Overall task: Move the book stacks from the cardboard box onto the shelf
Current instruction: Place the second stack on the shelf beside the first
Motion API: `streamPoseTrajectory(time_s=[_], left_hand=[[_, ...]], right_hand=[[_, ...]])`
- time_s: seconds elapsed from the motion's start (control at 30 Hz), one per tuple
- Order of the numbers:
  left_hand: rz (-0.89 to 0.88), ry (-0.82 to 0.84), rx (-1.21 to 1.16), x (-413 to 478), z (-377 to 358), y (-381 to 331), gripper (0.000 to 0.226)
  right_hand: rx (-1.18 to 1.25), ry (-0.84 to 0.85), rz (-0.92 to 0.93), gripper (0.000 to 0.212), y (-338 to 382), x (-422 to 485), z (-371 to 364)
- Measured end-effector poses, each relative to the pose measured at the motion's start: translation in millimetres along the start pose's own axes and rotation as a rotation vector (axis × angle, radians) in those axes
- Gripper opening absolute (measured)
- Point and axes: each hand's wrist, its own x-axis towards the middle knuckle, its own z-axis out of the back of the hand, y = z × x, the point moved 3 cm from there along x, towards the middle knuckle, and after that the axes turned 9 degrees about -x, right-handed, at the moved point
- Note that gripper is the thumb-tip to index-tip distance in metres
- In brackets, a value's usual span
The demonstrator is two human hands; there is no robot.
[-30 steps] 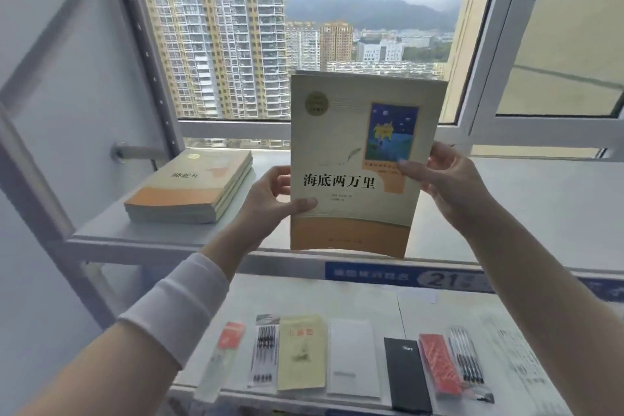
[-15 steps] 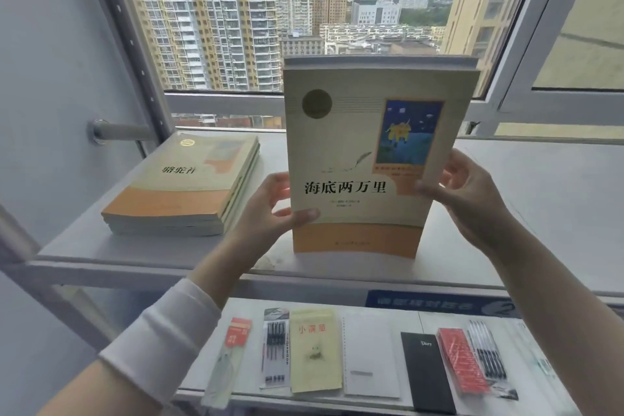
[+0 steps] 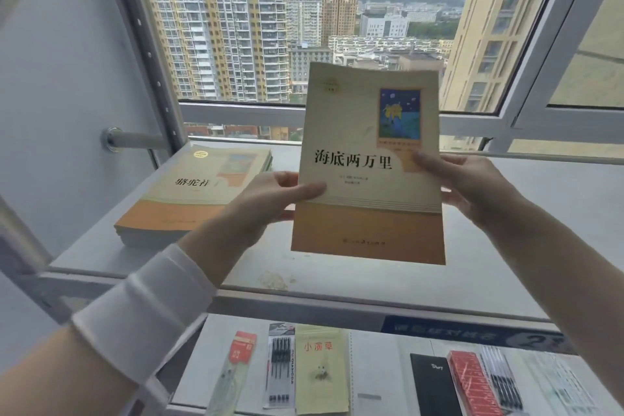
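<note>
Cream and orange paper covers the book stack (image 3: 368, 165) that we hold up over the shelf (image 3: 337, 275). Head view, the only one: our left hand (image 3: 270, 199) clamps the stack's left edge, thumb laid across the front cover, the other fingers hidden behind. Our right hand (image 3: 469, 186) clamps the right edge the same way, thumb tip on the cover beside the blue picture. We see the stack tilted, its lower edge clear of the shelf board and not yet set down.

A second stack (image 3: 199, 189) lies flat on the left part of the shelf, beside our left wrist and its white cuff (image 3: 145, 311). Bare grey board shows to the right of it, under the held stack. The lower shelf (image 3: 381, 365) carries pens, notebooks and packets. We see no cardboard box.

Handling, as we judge it: paperbacks, glossy covers, so the volumes may slide over one another if the squeeze loosens. The stack looks moderately heavy and somewhat bendy. We would keep both side edges pinched at mid-height, then shift the fingers beneath when laying it flat.
</note>
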Motion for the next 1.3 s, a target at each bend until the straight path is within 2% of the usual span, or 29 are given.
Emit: streamPoseTrajectory(time_s=[0.1, 0.2, 0.37, 0.57, 0.73, 0.93, 1.07, 1.17, 1.3], left_hand=[[0.214, 0.046, 0.044, 10.0, 5.1, -2.6, 0.031], [0.382, -0.005, 0.010, 20.9, 8.5, 8.3, 0.026], [0.456, -0.090, 0.048, 28.6, 11.9, 20.1, 0.023], [0.441, -0.140, 0.117, 36.0, 14.9, 24.6, 0.026], [0.444, -0.160, 0.146, 41.3, 17.2, 21.7, 0.026], [0.421, -0.181, 0.203, 44.2, 16.1, 19.9, 0.030], [0.379, -0.192, 0.275, 44.3, 17.5, 18.6, 0.047], [0.340, -0.217, 0.362, 46.8, 16.8, 15.2, 0.040], [0.311, -0.219, 0.647, 46.3, 12.0, 5.7, 0.044]], right_hand=[[-0.050, 0.044, -0.214, 0.024, -5.3, 17.9, -8.1], [-0.068, 0.066, -0.398, 0.023, -18.1, 30.3, -22.0], [-0.082, 0.083, -0.572, 0.029, -46.8, 44.0, -38.8], [-0.035, 0.078, -0.575, 0.022, -53.8, 51.7, -46.0], [-0.169, 0.090, -0.547, 0.025, -50.7, 59.4, -43.7], [-0.192, 0.095, -0.547, 0.027, -48.4, 62.1, -42.9], [-0.223, 0.113, -0.529, 0.026, -48.1, 60.7, -41.6], [-0.295, 0.106, -0.500, 0.032, -48.4, 64.8, -39.3], [-0.464, 0.051, -0.451, 0.047, -56.2, 70.6, -35.4]])
